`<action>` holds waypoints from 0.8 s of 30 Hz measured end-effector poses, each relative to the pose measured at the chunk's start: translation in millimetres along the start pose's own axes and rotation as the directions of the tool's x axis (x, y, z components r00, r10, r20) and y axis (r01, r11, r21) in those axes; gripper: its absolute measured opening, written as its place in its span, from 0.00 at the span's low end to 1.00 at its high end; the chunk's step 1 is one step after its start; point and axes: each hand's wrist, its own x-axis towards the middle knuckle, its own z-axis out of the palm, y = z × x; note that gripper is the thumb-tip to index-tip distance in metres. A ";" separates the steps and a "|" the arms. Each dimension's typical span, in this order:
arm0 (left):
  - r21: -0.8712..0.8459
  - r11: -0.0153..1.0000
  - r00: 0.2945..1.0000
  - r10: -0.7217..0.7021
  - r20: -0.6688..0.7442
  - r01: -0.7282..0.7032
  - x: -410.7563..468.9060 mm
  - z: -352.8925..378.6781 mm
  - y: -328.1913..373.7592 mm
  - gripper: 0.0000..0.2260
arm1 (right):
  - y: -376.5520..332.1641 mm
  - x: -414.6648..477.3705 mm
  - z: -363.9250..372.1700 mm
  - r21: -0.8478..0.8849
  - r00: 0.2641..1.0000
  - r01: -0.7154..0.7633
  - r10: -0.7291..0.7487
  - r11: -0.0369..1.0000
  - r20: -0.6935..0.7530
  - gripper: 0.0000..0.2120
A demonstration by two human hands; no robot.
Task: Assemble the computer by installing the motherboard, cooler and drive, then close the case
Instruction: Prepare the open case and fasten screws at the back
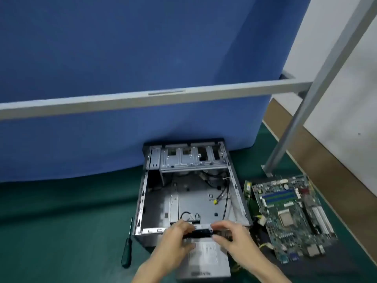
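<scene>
Behind the green tabletop hangs one blue cloth, crossed by one grey metal bar; a second grey post slants down to the tabletop's far right corner.

One computer case lies open side up at the middle of the tabletop, its far end against the cloth; inside are bare metal floor, one drive cage at the far end and a few loose black cables.

One motherboard lies flat just beside the case's right wall, towards the right edge, outside the case; two blue slots show on it; one green memory stick lies between board and case.

One grey power supply box sits at the near edge, touching the case's near wall.

Two hands meet above that wall; the left hand and the right hand each grip one end of one dark part, fingers curled round it; whether it is the drive cannot be told.

One green-handled screwdriver lies just beside the case's near left corner.
</scene>
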 end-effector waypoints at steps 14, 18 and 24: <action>0.670 0.712 0.955 0.004 0.296 -0.211 2.5 23.7 -6.0 0.49 | 15.9 1.3 33.8 -0.719 0.936 0.323 -0.098 0.615 0.337 0.51; 0.654 0.726 0.955 0.014 0.297 -0.214 3.2 18.2 -2.1 0.47 | 13.9 3.3 25.8 -0.693 0.935 0.315 -0.089 0.649 0.342 0.50; 0.530 0.817 0.930 0.018 0.366 -0.225 -4.4 -15.2 25.5 0.51 | -12.6 -7.8 -5.5 -0.544 0.926 0.289 -0.087 0.788 0.367 0.50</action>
